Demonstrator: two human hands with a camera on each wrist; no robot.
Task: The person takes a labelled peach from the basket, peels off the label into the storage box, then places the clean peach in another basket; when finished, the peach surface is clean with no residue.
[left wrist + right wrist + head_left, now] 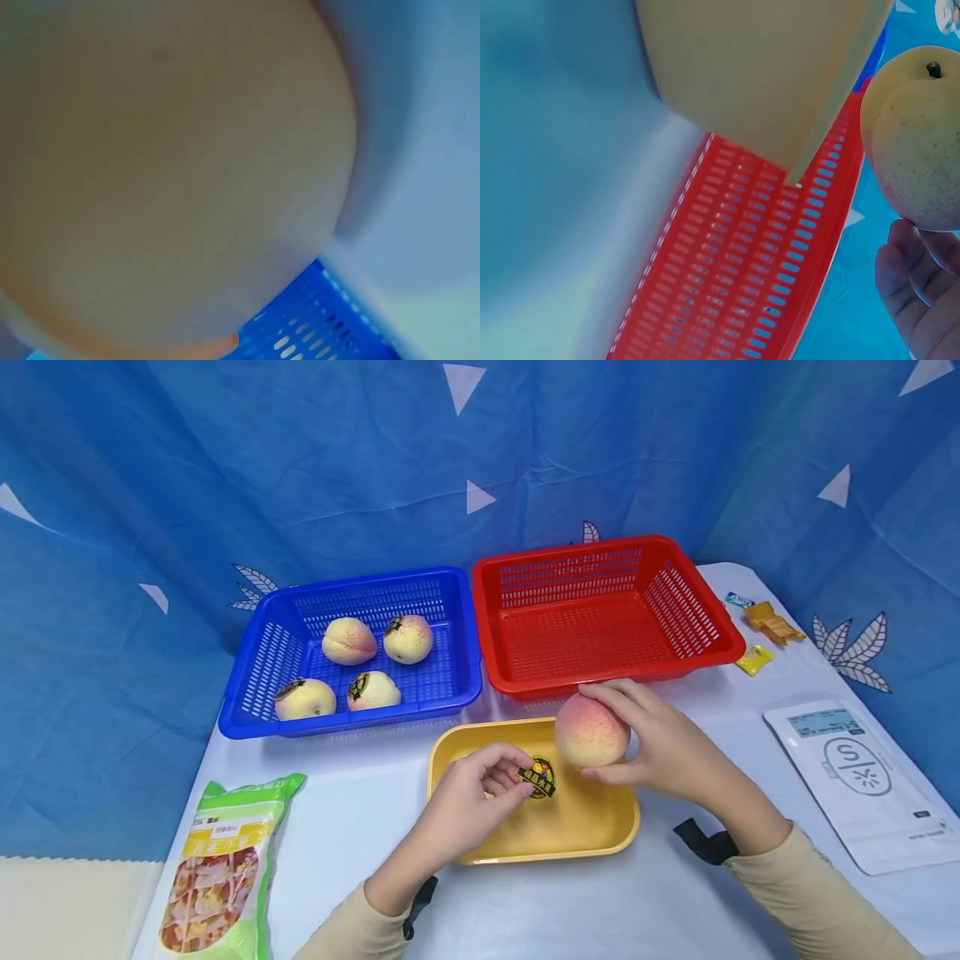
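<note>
My right hand [667,745] grips a pink and cream peach [590,732] over the right part of a yellow tray [581,821]. In the right wrist view the same peach [919,142] shows its small dark stem, with curled fingers [919,289] below it. Over the tray's left side, my left hand [474,797] pinches a black and gold fruit sticker [540,779] between thumb and fingertip. The sticker is apart from the peach. The tray's underside [180,172] fills most of the left wrist view and hides that hand's fingers.
Behind the tray stand a blue basket [438,697] with several peaches, some with dark stickers, and a red basket [585,631]. A green food bag [217,877] lies front left. At right are a white pouch [862,777] and small wrapped snacks [772,622].
</note>
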